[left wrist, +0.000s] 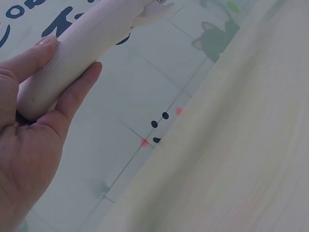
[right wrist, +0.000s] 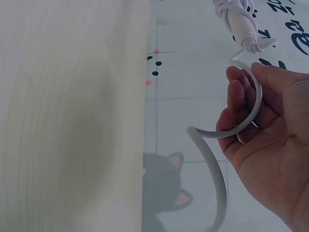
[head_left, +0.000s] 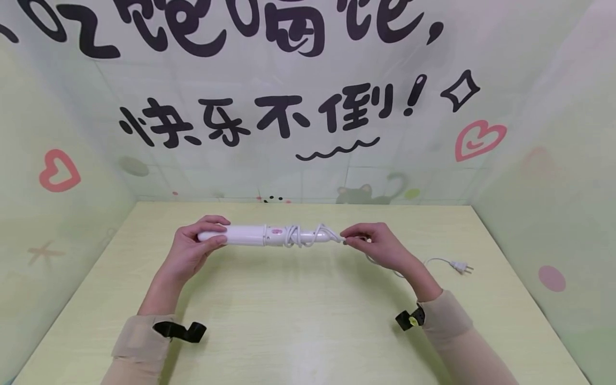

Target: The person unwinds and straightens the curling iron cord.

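Observation:
A white hair iron [head_left: 245, 235] with a small pink switch is held level above the table, its cord wound in loops around the narrower end. My left hand [head_left: 186, 251] grips the rounded wide end, thumb on one side and fingers on the other. Fine ribs show along the body of the iron [left wrist: 79, 46] in the left wrist view. Just past the narrow tip, my right hand [head_left: 383, 246] pinches the white cord [right wrist: 213, 166] between thumb and fingertips. A curve of that cord hangs across the fingers in the right wrist view.
The cord's two-pin plug [head_left: 460, 266] lies on the pale wooden table [head_left: 298, 321] to the right of my right hand. A printed back wall [head_left: 298, 176] with black lettering rises behind the table, and side walls stand left and right.

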A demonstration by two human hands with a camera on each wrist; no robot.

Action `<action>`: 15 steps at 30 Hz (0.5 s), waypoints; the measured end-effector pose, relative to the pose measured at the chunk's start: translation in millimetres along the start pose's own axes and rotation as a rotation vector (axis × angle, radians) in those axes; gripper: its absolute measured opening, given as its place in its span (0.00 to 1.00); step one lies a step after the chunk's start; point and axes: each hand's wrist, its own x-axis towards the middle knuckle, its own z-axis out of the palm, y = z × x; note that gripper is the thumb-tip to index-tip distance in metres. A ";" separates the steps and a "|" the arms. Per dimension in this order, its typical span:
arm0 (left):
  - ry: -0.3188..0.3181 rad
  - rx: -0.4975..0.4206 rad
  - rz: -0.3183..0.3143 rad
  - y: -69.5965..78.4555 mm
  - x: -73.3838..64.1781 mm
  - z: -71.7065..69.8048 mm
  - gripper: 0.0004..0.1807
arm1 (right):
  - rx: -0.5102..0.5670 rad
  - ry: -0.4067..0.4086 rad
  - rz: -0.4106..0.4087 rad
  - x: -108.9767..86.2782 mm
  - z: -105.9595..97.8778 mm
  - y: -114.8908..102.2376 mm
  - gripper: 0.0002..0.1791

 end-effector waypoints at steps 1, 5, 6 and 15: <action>-0.003 0.001 0.001 -0.2 0.1 0.0 0.17 | -0.011 0.000 0.002 -0.3 -0.4 0.7 0.09; -0.008 0.008 0.001 -0.6 0.2 -0.7 0.17 | -0.057 0.032 -0.013 -0.3 -2.3 5.5 0.09; -0.006 0.011 0.000 -0.9 0.2 -1.0 0.17 | -0.068 0.048 -0.021 -0.2 -3.2 6.9 0.09; 0.029 0.033 -0.012 -4.0 -1.2 -4.5 0.17 | -0.102 0.192 -0.035 -0.5 -11.2 12.7 0.08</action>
